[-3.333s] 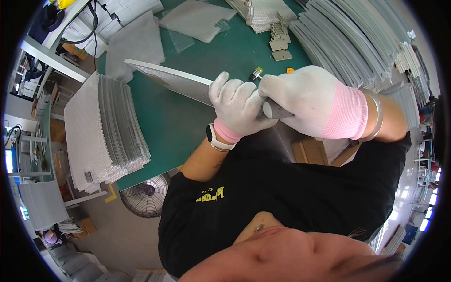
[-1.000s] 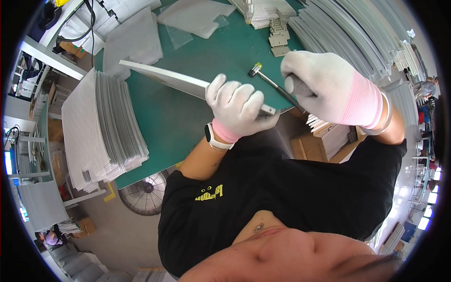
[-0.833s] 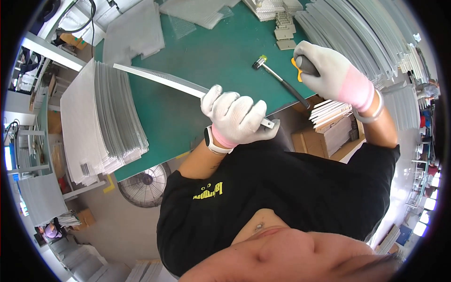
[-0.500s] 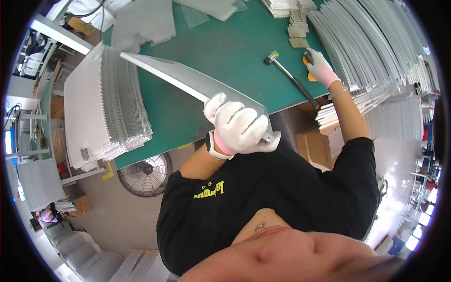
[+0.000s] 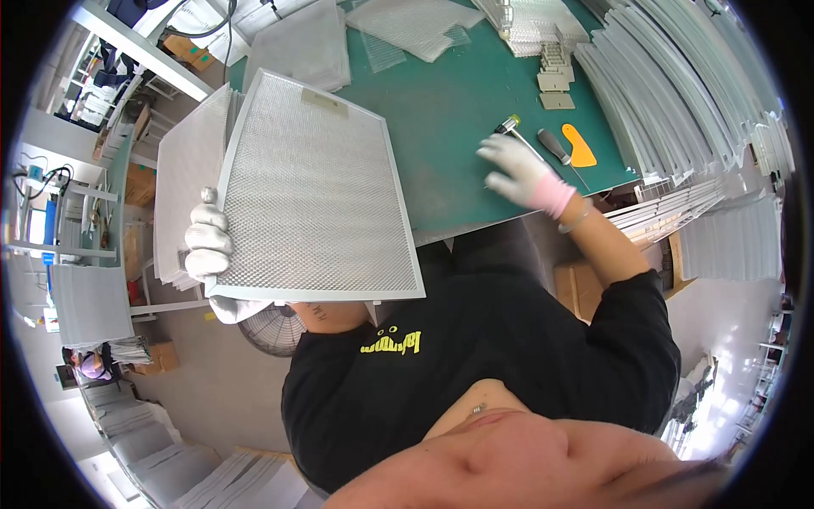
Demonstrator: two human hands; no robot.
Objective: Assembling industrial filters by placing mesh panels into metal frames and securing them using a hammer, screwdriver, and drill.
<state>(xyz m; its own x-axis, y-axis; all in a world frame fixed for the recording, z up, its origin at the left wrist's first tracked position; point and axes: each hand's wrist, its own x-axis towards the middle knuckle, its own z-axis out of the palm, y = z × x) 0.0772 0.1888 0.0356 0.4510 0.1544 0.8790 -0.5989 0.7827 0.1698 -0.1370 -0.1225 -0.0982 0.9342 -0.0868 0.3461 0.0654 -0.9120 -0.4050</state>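
Gripping framed mesh panel (image 5: 314,187) at ten o'clock in left hand (image 5: 209,246), curled round edge, probably to spare mesh. Holding right hand (image 5: 521,173) spread, seemingly empty, at two o'clock over hammer (image 5: 509,125); can't tell if touching.

This is a workshop. A green worktop (image 5: 449,191) has a hammer (image 5: 509,125) and an orange scraper (image 5: 579,146) on it. Lots of grey panels (image 5: 670,93) are lined up at one side, with a big fan (image 5: 271,332) nearby.

Silvery mesh-patterned panel (image 5: 314,191), green tabletop (image 5: 445,174)
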